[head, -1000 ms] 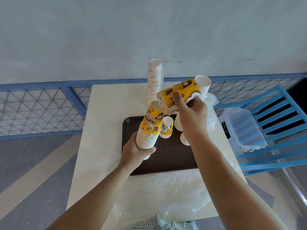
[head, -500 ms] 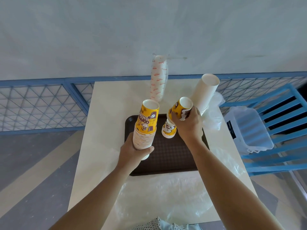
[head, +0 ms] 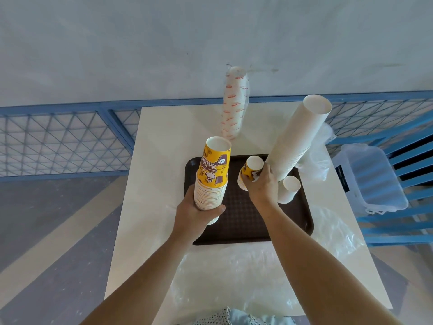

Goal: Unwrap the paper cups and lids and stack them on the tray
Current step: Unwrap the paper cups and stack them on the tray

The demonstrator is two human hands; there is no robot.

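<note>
Head view: left grip (head: 194, 214) curled round base of tall yellow stack (head: 212, 181), upright over left edge of tray (head: 246, 221). Right grip (head: 260, 184) wrapped round short yellow stack (head: 250, 168) at tray's far middle; contact with tray unclear. Tall white stack (head: 297, 139) leans just right of it, short white stack (head: 289, 190) beside. Wrapped sleeve (head: 234, 104) upright at far edge of surface (head: 159, 160). Loose wrap (head: 234, 273) at near edge.

Clear bin (head: 372, 184) on blue slatted chair (head: 403, 240)
</note>
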